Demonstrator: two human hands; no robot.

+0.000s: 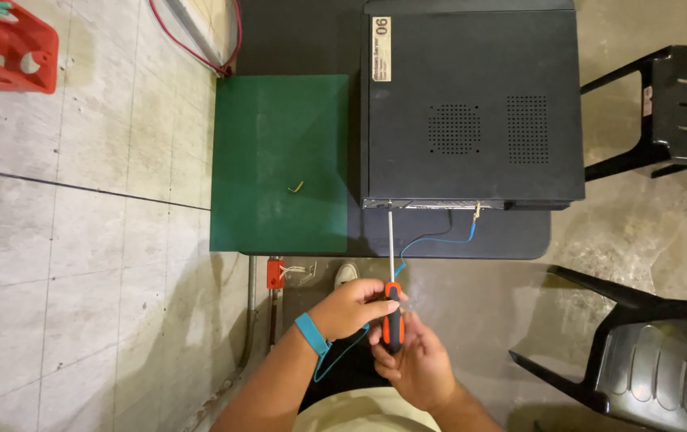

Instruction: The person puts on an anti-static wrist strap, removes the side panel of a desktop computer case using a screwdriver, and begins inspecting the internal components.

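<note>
Both hands hold a long screwdriver (391,264) with an orange and black handle. My left hand (351,308) wraps the handle's top and my right hand (414,364) grips it from below. The shaft tip touches the near edge of a black computer case (471,104) lying flat on a dark table (455,240). A blue wrist strap (311,334) is on my left wrist; its blue cord (439,236) runs up to a clip on the case's edge.
A green mat (279,160) with a small yellow bit (295,187) lies left of the case. Black plastic chairs (655,352) stand at the right. A red crate (7,48) sits top left on the tiled floor. Red cable (199,48) runs behind the table.
</note>
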